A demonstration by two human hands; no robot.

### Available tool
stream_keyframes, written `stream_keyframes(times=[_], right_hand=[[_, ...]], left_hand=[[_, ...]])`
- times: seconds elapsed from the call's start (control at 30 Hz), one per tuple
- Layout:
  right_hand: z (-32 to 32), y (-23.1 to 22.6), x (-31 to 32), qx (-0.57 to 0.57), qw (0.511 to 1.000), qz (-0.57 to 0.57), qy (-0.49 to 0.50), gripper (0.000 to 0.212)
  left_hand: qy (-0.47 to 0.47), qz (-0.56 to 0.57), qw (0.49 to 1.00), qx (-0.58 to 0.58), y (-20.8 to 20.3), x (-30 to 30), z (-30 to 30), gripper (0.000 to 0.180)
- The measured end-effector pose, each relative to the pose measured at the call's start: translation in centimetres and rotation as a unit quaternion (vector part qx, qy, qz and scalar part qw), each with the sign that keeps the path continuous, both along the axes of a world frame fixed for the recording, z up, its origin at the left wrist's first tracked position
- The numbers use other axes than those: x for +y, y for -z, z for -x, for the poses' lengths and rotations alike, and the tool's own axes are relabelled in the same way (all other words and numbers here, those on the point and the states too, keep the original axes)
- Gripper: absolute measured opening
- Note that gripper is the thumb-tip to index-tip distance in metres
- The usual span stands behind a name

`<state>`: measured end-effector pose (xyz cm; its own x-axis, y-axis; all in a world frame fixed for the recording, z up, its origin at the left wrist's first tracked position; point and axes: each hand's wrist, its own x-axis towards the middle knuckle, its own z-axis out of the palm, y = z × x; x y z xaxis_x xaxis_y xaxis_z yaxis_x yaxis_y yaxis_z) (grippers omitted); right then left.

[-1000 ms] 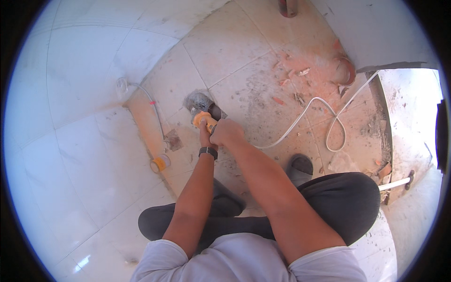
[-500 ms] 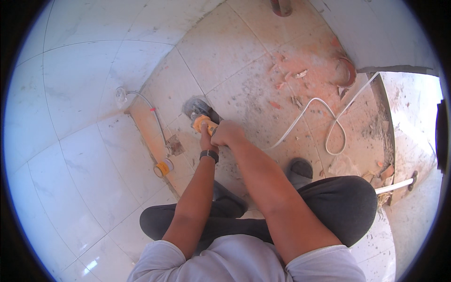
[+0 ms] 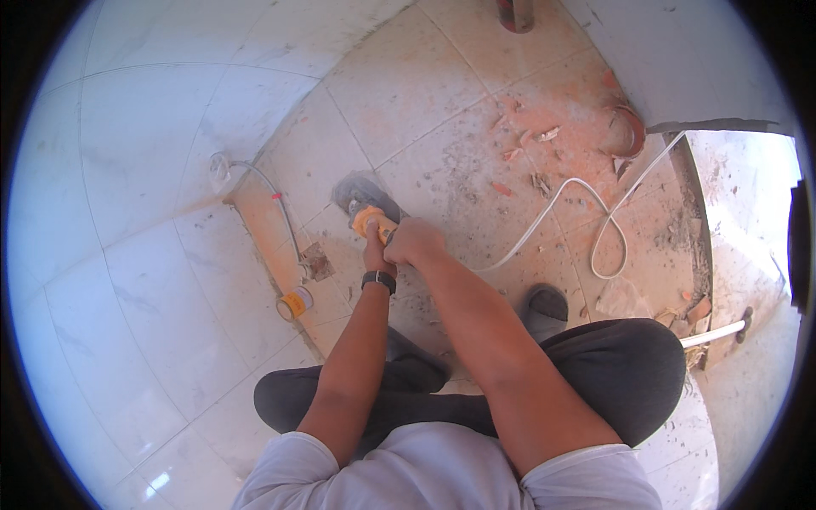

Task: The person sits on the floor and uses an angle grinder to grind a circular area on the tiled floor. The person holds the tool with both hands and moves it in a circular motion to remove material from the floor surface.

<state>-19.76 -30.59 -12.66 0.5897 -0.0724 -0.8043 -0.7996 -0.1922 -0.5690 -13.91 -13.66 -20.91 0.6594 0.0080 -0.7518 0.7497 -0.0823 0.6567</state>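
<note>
Both hands hold a yellow angle grinder (image 3: 367,219) low over the tiled floor. My left hand (image 3: 374,248), with a dark watch on its wrist, is wrapped round the tool's near side. On the right of the body, my right hand (image 3: 416,241) closes on it, hiding much of the handle. The grinder's head points away from me into a grey, dusty patch (image 3: 359,185) on the tiles. Its disc is too blurred to make out.
A white cable (image 3: 578,180) loops across the floor on the right. Reddish rubble (image 3: 548,134) lies beyond, near a round reddish-rimmed object (image 3: 631,132). On the left are a hose (image 3: 270,185) from the wall and a yellow-labelled can (image 3: 295,303). My shoe (image 3: 544,308) is near the cable.
The picture has shifted very slightly. Both hands stay on the angle grinder, which remains at nearly the same spot on the floor.
</note>
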Motion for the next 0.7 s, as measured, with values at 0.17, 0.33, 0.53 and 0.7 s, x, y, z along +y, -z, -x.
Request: stream_keyframes(times=[0.17, 0.33, 0.53, 0.7], right_hand=[[0.1, -0.6, 0.5, 0.005, 1.0, 0.005, -0.016, 0.044], [0.5, -1.0, 1.3, -0.005, 0.999, 0.031, -0.014, 0.046], [0.6, -1.3, 2.1, -0.024, 0.997, 0.075, -0.021, 0.049], [0.4, -0.4, 0.7, -0.03, 0.999, 0.028, -0.034, 0.051]], left_hand=[[0.012, -0.013, 1.0, 0.01, 0.4, 0.3, -0.3, 0.071], [0.034, -0.007, 0.999, -0.001, 0.4, 0.5, -0.3, 0.075], [0.029, 0.005, 0.999, -0.013, -0.1, 0.5, 0.3, 0.078], [0.013, -0.007, 1.0, -0.009, -0.1, 0.2, 0.4, 0.082]])
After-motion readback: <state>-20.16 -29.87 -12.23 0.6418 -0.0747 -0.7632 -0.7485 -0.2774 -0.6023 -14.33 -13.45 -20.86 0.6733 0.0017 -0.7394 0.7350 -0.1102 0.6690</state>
